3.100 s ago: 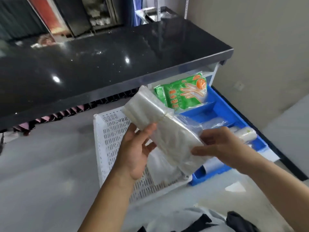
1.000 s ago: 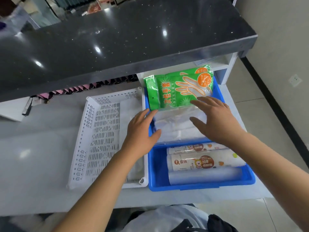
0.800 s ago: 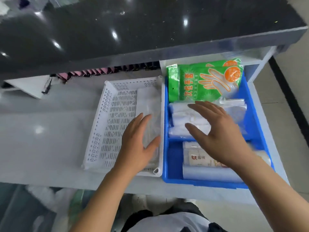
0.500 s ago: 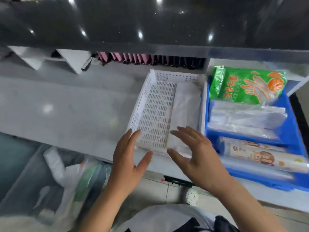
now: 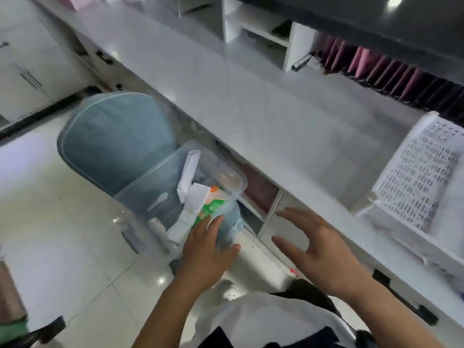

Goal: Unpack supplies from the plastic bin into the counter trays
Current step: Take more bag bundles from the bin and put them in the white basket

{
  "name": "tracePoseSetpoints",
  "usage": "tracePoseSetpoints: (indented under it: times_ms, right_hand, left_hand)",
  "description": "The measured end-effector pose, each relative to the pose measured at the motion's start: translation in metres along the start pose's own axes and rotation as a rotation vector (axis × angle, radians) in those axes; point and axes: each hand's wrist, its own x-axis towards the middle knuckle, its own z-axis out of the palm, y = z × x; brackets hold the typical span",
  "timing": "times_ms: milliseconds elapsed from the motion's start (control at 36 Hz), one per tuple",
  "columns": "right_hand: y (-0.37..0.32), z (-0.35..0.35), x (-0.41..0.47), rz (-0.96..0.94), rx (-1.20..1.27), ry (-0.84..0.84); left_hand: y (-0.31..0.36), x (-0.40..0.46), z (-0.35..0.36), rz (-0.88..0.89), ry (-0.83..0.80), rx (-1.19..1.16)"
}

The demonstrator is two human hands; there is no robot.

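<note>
You are reaching both empty, spread hands, left hand [image 5: 204,256] and right hand [image 5: 317,257], toward the clear plastic bin [image 5: 175,194]; a green packet [image 5: 209,205] and white packs inside it are waiting to be unpacked.

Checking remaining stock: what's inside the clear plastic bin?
In the clear plastic bin: a green-and-orange packet and white folded bags. Blur and the left hand hide the rest.
</note>
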Motion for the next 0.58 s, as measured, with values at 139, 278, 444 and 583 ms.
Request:
tracePoseSetpoints:
  times_ms: [139,278,444,583]
  right_hand:
    - [-0.029,0.018,0.032,-0.052,-0.061,-0.105]
    - [-0.043,0.038,0.074,-0.086,-0.125,-0.249]
    - [-0.066,0.072,0.149,-0.179,-0.114,-0.419]
    - [-0.087,0.098,0.221,-0.262,-0.104,-0.552]
  left_hand:
    - [-0.047,-0.006,-0.013,-0.122,0.041,-0.157]
    - [-0.082,-0.003,-0.013,-0.277,0.01,-0.145]
    - [-0.112,0.003,-0.032,-0.455,0.018,-0.162]
    - [-0.122,0.023,-0.06,-0.603,0.064,-0.14]
